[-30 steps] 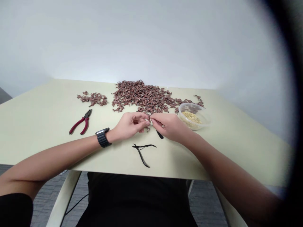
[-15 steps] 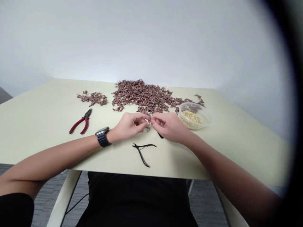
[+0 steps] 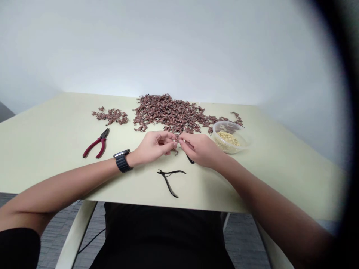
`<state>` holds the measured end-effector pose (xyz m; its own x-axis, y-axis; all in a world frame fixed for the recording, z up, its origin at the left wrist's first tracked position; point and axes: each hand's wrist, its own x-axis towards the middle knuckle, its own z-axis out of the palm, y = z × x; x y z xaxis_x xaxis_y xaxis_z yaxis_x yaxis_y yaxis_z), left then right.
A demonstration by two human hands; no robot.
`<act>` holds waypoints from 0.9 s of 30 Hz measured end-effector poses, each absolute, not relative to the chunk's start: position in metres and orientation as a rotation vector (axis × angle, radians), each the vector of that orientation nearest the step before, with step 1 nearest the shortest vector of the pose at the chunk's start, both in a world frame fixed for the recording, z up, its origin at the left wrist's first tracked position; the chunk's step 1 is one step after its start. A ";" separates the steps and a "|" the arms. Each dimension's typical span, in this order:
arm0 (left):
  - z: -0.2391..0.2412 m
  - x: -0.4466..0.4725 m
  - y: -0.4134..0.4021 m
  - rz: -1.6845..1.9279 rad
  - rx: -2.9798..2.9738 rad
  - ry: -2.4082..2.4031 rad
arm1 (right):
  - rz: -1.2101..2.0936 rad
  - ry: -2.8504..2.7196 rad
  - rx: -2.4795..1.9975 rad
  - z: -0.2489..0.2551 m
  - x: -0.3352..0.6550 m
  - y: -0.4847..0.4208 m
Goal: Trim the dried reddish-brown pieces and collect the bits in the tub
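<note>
Barely a shift, but it's there: your left hand rides a touch higher than half a second ago, and your right hand has altered its angle so more of that black handle peeks out beneath it. And between the two, a small reddish-brown piece, right at the near edge of the big reddish-brown heap! Your left thumb and forefinger pinch it from one side, your right thumb and forefinger nip at the other; whether anything finer sits in that right-hand pinch is too small to call. Some greyish bit shows just below your fingertips, too blurred to name.

What does it mean? Looks like a fine adjustment, same piece, no letting go; you seem to be mid-step, and steady fingertips count most now.

Around the heap, nothing else stirs on the counter. Left of it, the smaller pile keeps its shape; nearer you on that side, the red-handled pliers lie untouched. Straight on your side of the heap, the black nippers rest with handles spread. At its right end, the clear plastic bowl holds yellow bits.
</note>
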<state>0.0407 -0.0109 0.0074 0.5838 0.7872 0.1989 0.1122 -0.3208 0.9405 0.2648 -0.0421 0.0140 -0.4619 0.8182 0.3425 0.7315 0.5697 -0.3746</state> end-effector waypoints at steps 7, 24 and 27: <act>0.004 0.041 -0.010 0.752 1.753 0.726 | 0.189 -2.381 -1.154 0.006 0.265 -0.041; 0.000 0.039 -0.010 0.886 1.896 0.763 | 0.593 -2.023 -1.243 0.013 0.254 -0.045; 0.002 0.039 -0.010 0.847 1.790 0.740 | 0.320 -2.208 -1.204 0.009 0.257 -0.044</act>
